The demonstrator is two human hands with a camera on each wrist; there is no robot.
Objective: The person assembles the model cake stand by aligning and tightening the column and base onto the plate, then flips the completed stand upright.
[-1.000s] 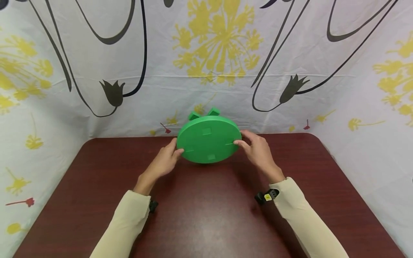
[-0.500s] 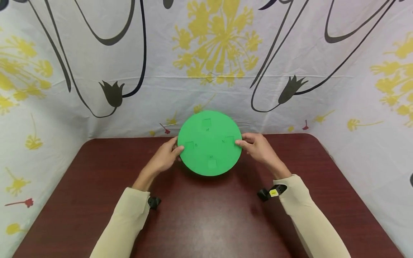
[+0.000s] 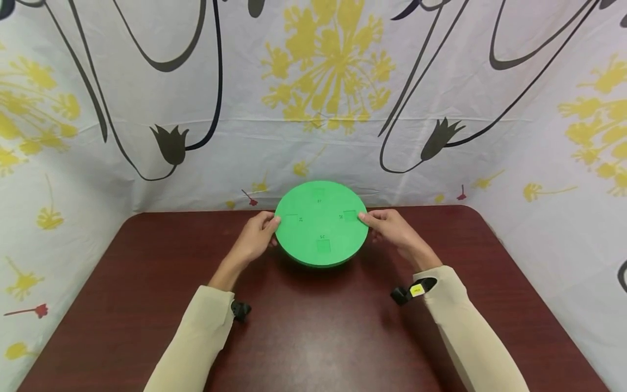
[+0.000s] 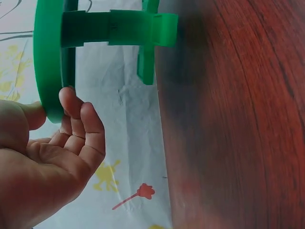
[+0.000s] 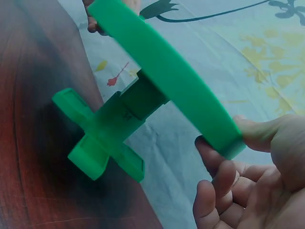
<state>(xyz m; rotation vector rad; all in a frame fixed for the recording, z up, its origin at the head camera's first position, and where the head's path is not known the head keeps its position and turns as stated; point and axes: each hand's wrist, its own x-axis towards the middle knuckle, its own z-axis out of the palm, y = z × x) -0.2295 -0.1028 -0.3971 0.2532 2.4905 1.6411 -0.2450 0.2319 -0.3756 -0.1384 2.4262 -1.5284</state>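
Observation:
A green round table-like piece shows its flat disc top (image 3: 320, 223) in the head view, with square recesses and small numbers near the rim. Beneath the disc, the left wrist view shows a short square post (image 4: 109, 28) ending in crossed feet (image 5: 100, 138), close over the tabletop. My left hand (image 3: 256, 234) pinches the disc's left rim, thumb on top and fingers curled below. At the opposite rim, my right hand (image 3: 394, 231) pinches it the same way. Post and feet are hidden under the disc in the head view.
A dark red-brown wooden table (image 3: 313, 337) lies below both arms. Behind it and at both sides hangs a white cloth (image 3: 235, 152) printed with yellow and grey flowers. Black straps with small devices (image 3: 413, 290) sit on both wrists.
The disc has tipped from facing toward me to facing upward, its near rim now showing. The feet, earlier visible above it, have swung down out of sight. Both hands keep hold of the rim.

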